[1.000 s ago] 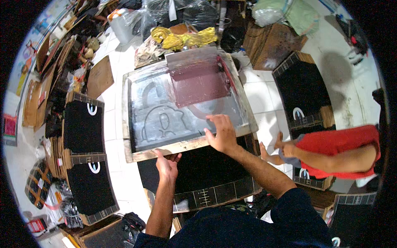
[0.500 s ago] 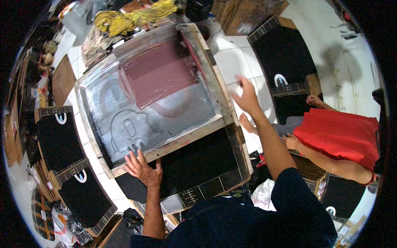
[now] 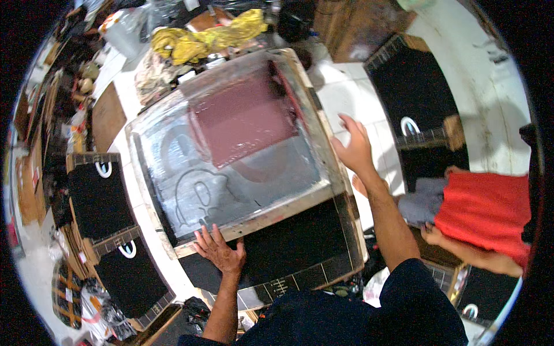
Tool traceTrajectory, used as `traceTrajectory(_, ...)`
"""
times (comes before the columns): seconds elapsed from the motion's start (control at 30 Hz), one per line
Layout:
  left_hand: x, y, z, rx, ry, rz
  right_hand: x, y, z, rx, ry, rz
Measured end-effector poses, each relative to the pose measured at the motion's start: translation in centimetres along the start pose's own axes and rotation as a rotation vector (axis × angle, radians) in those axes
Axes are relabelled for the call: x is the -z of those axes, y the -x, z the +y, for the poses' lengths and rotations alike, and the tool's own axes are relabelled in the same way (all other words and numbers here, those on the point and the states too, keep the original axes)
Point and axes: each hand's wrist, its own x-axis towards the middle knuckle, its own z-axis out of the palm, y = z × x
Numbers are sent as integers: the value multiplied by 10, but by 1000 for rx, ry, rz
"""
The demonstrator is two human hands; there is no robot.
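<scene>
A wooden-framed printing screen (image 3: pixel 199 173) lies over a black sheet (image 3: pixel 288 245) that shows along the near side. Dark red ink (image 3: pixel 245 118) covers the far right part of its mesh, and a faint drawn outline shows at the near left. My left hand (image 3: pixel 224 252) rests on the frame's near bar with its fingers spread, gripping nothing. Beside the frame's right bar is my right hand (image 3: pixel 354 149), open and empty, thumb toward the wood. Whether it touches the bar I cannot tell.
Black panels with white-and-blue eye shapes lie left (image 3: pixel 101 196) and right (image 3: pixel 418 86). A person in a red top (image 3: pixel 482 210) sits at the right. Yellow cloth (image 3: pixel 210 37) lies beyond the screen, near a grey bucket (image 3: pixel 124 34).
The whole view has shifted, so the scene sits farther right and lower. My right hand has come slightly closer to the frame's right bar; my left hand keeps its place on the near bar.
</scene>
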Motion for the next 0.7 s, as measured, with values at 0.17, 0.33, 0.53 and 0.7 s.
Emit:
traceTrajectory(0.17,0,3,1,25,13,-20,-103,-155,-125,558,64,138)
traceTrajectory(0.33,0,4,3,71,42,-20,-150,-209,-171,636,224,-85)
traceTrajectory(0.53,-3,5,1,78,97,15,-140,-200,-178,572,380,-250)
traceTrajectory(0.7,-5,7,-1,65,121,10,-156,-195,-173,649,332,5)
